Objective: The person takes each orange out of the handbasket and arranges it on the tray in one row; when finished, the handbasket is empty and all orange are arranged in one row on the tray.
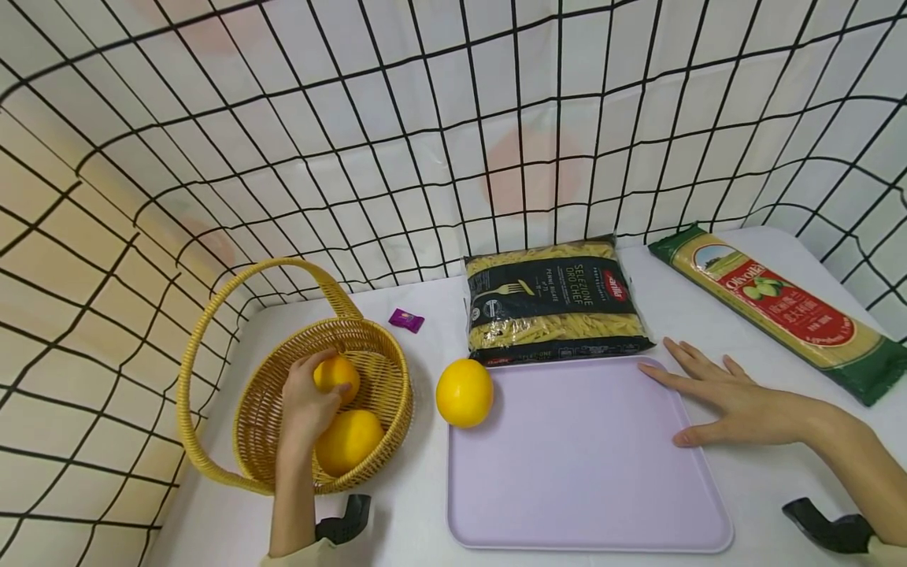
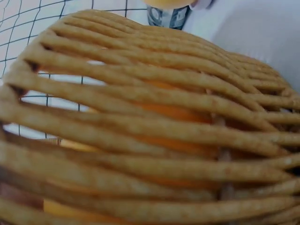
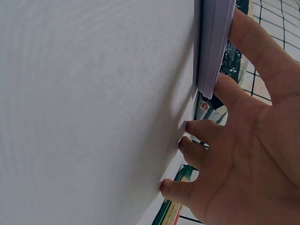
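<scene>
Inside the wicker basket (image 1: 253,429), my left hand (image 1: 306,398) grips an orange (image 1: 342,378) between thumb and fingers. A second orange (image 1: 352,441) lies in the basket, nearer to me. The basket's woven wall (image 2: 140,117) fills most of the left wrist view and hides that hand's fingers. A third orange (image 1: 464,394) sits at the far left corner of the lilac tray (image 1: 581,472). My right hand (image 1: 737,405) lies spread at the tray's right edge, thumb and index finger touching the rim. In the right wrist view, its other fingertips (image 3: 169,187) rest on the white tabletop.
A bag of penne pasta (image 1: 556,303) lies behind the tray. To the right is a long pack of pasta (image 1: 786,307) with green ends. A small purple wrapped sweet (image 1: 406,320) lies beside the basket. Black wire mesh (image 1: 439,126) borders the table's back and sides.
</scene>
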Motion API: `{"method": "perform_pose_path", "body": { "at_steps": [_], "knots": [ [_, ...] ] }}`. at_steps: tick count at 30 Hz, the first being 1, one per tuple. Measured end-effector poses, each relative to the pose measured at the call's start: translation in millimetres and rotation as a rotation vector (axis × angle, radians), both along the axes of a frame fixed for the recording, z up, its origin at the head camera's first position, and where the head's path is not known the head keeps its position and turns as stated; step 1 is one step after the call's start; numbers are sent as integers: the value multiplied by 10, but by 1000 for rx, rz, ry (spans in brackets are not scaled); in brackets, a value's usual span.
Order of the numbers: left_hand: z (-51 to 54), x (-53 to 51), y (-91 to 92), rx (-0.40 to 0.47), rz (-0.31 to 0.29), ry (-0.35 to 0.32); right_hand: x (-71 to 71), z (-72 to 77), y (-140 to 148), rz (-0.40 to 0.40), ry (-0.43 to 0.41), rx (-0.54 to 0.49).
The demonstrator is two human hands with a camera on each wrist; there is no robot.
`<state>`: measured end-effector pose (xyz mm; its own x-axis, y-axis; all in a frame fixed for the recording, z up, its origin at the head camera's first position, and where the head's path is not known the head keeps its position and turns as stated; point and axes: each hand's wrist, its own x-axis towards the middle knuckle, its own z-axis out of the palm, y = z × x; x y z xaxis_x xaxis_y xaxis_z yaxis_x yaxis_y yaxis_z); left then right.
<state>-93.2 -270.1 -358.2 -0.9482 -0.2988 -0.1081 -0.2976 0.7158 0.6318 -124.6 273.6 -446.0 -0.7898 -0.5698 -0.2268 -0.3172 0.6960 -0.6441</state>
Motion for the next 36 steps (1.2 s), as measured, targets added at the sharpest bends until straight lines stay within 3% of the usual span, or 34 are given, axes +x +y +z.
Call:
{"method": "perform_pose_path", "body": {
  "at_steps": [7,11,15,22,36],
  "knots": [
    [6,6,17,29,-103,-39,0,-21,11,-1,-6,-14],
    [7,3,21,25,-130,-75,1,-10,9,-4,-7,-10],
    [1,-12,21,36,-135,-85,1,-9,9,-8,-8,-5],
    [-8,-28,25,69,-137,-44,4,-18,6,-6,-3,1],
    [-36,-23,18,96,-106,-23,-2,-21,13,1,-3,-10]
  ]
}}
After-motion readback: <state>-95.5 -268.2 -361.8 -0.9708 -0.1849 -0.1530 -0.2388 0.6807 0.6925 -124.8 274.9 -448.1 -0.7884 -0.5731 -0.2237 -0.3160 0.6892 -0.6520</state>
